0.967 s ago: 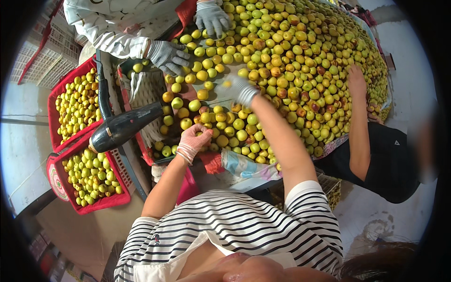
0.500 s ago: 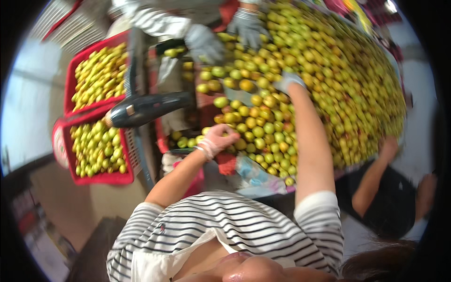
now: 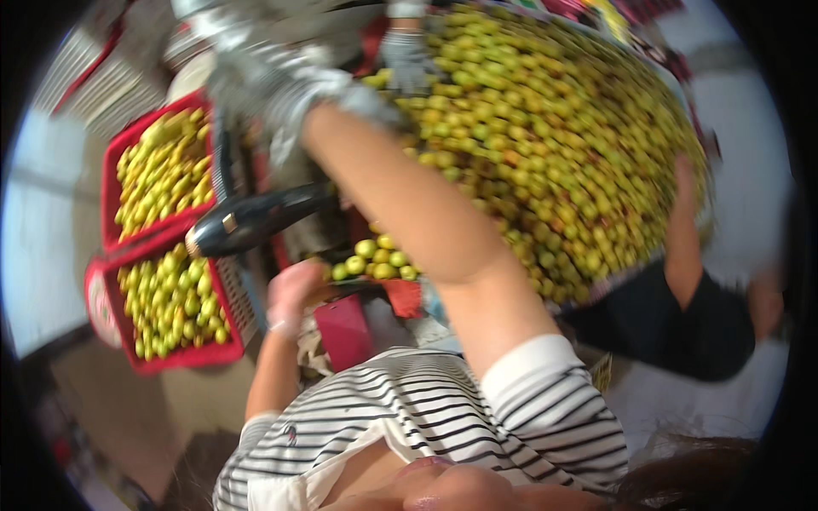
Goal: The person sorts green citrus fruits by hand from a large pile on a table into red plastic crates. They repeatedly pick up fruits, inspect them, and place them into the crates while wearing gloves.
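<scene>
My right hand, in a grey glove smeared by motion, is across to the left, close to the rim of the far red basket. Its fingers are too blurred to show whether they hold anything. My left hand, in a pale glove and also blurred, is beside the left end of a row of round green-yellow fruits; its grip is unclear. My right forearm crosses over part of the work surface and hides it. A large heap of the same fruits spreads to the right.
A near red basket also holds fruits. Beside it lies a black hair dryer. Another person's grey-gloved hand rests at the heap's far edge; a person's arm is at the right. A pink box sits near my body.
My right hand has swung from the fruit heap far to the left. My left hand has drawn left and nearer, away from the loose fruits. The view has shifted slightly.
</scene>
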`<state>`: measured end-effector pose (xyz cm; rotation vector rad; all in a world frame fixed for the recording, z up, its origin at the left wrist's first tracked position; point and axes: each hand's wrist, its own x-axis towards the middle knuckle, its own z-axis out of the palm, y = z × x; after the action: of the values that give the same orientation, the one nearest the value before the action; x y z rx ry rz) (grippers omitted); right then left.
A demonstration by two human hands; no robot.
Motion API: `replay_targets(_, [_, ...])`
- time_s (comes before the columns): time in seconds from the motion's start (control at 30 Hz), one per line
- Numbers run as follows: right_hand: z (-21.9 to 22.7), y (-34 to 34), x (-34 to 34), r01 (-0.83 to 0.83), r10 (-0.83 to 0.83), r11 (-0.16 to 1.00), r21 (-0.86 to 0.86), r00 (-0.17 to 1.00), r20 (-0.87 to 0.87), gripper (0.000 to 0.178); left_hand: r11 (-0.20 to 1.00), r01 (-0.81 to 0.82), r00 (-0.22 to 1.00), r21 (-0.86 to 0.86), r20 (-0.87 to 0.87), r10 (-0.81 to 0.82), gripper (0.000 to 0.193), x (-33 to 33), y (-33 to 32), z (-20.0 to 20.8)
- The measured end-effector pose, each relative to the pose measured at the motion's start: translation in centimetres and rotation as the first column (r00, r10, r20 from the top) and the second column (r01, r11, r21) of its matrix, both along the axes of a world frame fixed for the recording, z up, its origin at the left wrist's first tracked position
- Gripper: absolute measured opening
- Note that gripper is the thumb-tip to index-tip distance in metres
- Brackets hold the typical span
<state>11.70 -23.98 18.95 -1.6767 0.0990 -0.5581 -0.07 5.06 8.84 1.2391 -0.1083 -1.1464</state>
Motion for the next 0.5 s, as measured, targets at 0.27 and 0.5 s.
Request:
replay_targets(0.27, [-5.2, -8.2, -24.8, 0.331, -0.495, 0.861, -0.386, 0.72, -0.487, 0.025, 0.624, -0.735, 0.65, 0.266, 0.539, 0.536, 0.045, 16.6, 28.6, -14.6])
replay_targets(0.5, [-1.4, -19.9, -38.9, 0.324, -0.749, 0.639, -0.698, 0.053, -0.661, 0.037, 0.493, -0.774, 0.63, 0.398, 0.568, 0.53, 0.068, 20.0, 30.3, -19.8])
